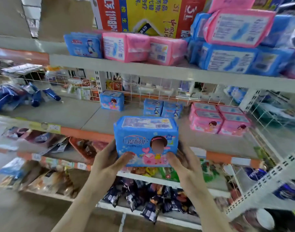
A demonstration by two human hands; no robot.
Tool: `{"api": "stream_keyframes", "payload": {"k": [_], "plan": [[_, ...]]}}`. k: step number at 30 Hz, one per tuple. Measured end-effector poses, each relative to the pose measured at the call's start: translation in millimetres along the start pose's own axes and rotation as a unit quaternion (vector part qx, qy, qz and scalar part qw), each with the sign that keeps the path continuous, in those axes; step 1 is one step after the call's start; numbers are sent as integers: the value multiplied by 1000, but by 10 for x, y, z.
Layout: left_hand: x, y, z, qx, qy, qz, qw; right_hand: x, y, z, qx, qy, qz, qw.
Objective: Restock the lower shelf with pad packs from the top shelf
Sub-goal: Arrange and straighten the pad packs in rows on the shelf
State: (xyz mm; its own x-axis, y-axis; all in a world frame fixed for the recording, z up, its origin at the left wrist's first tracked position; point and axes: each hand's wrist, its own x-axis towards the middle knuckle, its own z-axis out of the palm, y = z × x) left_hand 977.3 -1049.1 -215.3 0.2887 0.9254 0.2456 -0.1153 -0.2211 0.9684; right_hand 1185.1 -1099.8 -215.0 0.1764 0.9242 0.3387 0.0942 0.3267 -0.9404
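A blue pad pack is held upright at frame centre, gripped at both ends by the left hand and right hand, front outward, likely to be set squarely on the lower shelf behind it.

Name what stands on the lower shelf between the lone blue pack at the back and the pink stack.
A pair of blue packs, side by side; head view.

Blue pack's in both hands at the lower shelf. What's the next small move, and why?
Probably ease the blue pack forward onto the lower shelf, in front of the two standing blue packs. The left hand and right hand grip it at the shelf's front edge, and bare board shows behind it.
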Motion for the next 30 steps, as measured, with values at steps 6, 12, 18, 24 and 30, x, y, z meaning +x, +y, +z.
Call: {"api": "stream_keyframes", "payload": {"k": [6, 12, 18, 24, 30], "plan": [[-240, -153, 74, 28, -18, -26, 999, -304, 132, -94, 13, 1, 31, 999], [-202, -239, -95, 0, -25, -34, 999, -322, 227, 12, 4, 16, 50, 999], [-113, -313, -684, -53, -13, -65, 996, -156, 339, 555, 33, 15, 59, 998], [9, -360, -1473, -85, -2, -70, 994, 100, 484, 1292, 22, -7, 70, 997], [230, -426, -2058, -84, 0, -87, 993, 302, 608, 1870, 26, 10, 77, 997]]}}
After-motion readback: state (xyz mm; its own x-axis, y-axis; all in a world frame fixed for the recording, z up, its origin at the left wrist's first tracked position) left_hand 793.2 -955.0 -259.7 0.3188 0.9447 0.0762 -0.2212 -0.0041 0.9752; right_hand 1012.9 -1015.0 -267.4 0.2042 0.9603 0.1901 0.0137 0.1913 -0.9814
